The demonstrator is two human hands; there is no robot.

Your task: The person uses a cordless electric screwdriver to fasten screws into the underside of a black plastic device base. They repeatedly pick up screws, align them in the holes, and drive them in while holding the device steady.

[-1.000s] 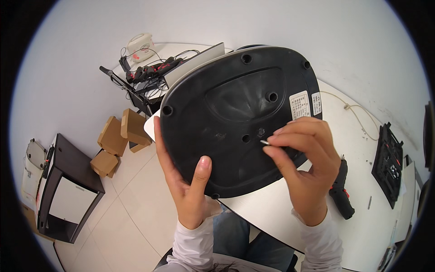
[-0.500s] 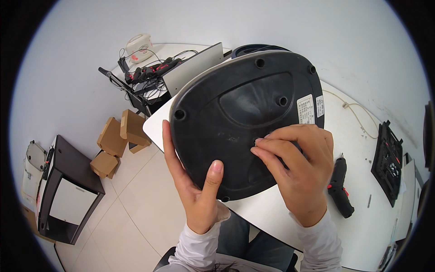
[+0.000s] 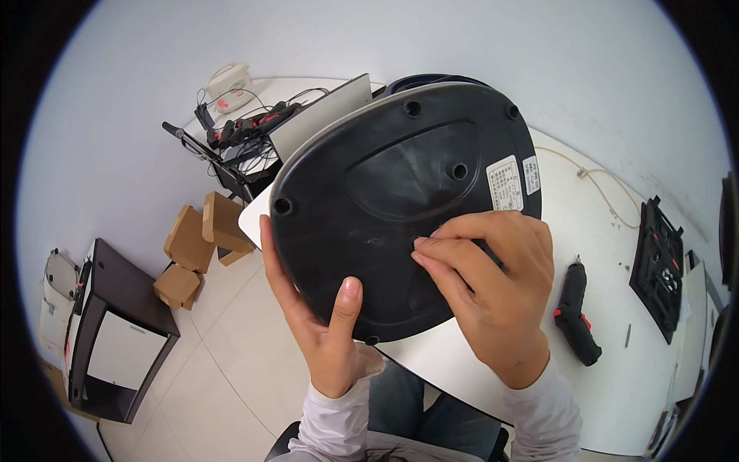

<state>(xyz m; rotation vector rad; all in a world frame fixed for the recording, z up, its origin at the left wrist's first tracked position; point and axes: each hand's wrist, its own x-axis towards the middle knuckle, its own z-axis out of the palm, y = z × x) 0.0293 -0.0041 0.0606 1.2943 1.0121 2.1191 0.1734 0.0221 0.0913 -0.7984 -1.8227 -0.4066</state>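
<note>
A rounded black plastic appliance base (image 3: pixel 339 254) is held up tilted, its underside facing me. Several round recessed holes and two white labels (image 3: pixel 505 185) show on it. My left hand (image 3: pixel 327 331) grips the lower left edge, thumb on the underside and the fingers along the rim. With fingertips pinched together, my right hand (image 3: pixel 493 285) touches the middle of the underside; whatever is between the fingers is hidden. A dark curved rim (image 3: pixel 431 78) shows behind the base's top edge.
On the white table (image 3: pixel 477 385), a black cordless screwdriver (image 3: pixel 573 316) lies to the right, near an open black tool case (image 3: pixel 660 269), a thin bit and a cable (image 3: pixel 593 171). At left are cardboard boxes (image 3: pixel 188 239), a dark cabinet (image 3: pixel 127 323) and tangled cords with tools (image 3: pixel 250 127).
The base and both hands have shifted slightly left in the picture. My right fingertips stay pinched at the same part of the underside, and my left grip is unchanged.
</note>
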